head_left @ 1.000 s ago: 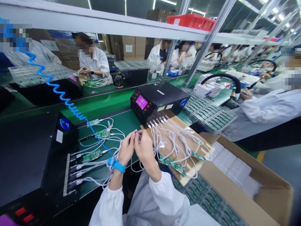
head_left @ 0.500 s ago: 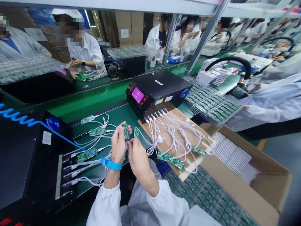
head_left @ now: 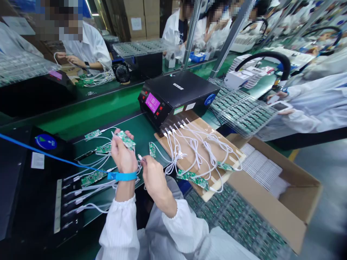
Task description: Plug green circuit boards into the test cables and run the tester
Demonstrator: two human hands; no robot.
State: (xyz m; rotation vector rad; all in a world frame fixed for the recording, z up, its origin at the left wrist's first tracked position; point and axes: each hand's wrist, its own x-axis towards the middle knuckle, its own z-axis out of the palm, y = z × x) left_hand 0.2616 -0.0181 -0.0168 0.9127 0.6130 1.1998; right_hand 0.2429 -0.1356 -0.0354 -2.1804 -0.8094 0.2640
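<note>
My left hand (head_left: 122,153), with a blue wrist strap (head_left: 122,176) on its wrist, is closed around a green circuit board (head_left: 126,140). To its right my right hand (head_left: 154,177) pinches the white plug of a USB cable (head_left: 140,157), apart from the board. Beyond my right hand a small circuit board (head_left: 152,150) with a white cable lies on the green bench. Left of my hands, several wired boards, among them one circuit board (head_left: 94,178), rest near a row of white cables. More boards (head_left: 193,179) lie on the brown board's near edge.
A black tester (head_left: 179,94) with a lit purple screen feeds white cables over a brown board (head_left: 187,151). Another black box (head_left: 24,187) stands left. A carton (head_left: 292,209) and trays of boards (head_left: 244,216) sit at right. Co-workers sit opposite and at right.
My left hand has moved left with the circuit board, which is now tilted. My right hand is apart from it, with the cable plug showing in its fingers. The camera view has shifted.
</note>
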